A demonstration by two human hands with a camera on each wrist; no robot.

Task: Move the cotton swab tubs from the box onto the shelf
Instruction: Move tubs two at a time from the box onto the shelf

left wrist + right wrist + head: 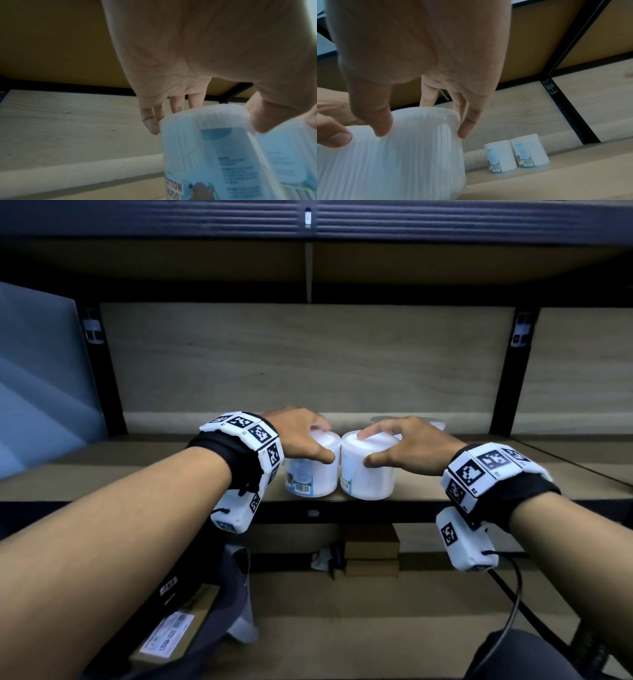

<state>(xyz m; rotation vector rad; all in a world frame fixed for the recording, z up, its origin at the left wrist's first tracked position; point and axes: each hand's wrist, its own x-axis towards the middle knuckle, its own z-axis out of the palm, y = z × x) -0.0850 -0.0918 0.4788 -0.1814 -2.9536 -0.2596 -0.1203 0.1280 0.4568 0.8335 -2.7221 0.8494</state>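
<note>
Two white cotton swab tubs stand side by side, touching, near the front edge of the wooden shelf (137, 470). My left hand (322, 440) grips the left tub (310, 477) from above, thumb on its front and fingers over the lid. My right hand (368, 446) holds the right tub (366, 481) the same way. The left wrist view shows the left tub (205, 148) with fingers (152, 125) behind it. In the right wrist view the right tub (402, 155) sits between my thumb and fingers. Two more tubs (500, 155) (529, 151) stand at the back of the shelf.
Black uprights (507, 371) frame the shelf bay, and another board lies overhead. On the lower shelf sit small cardboard boxes (371, 549). A labelled carton (171, 635) is at the lower left. A black cable (510, 604) hangs from my right wrist.
</note>
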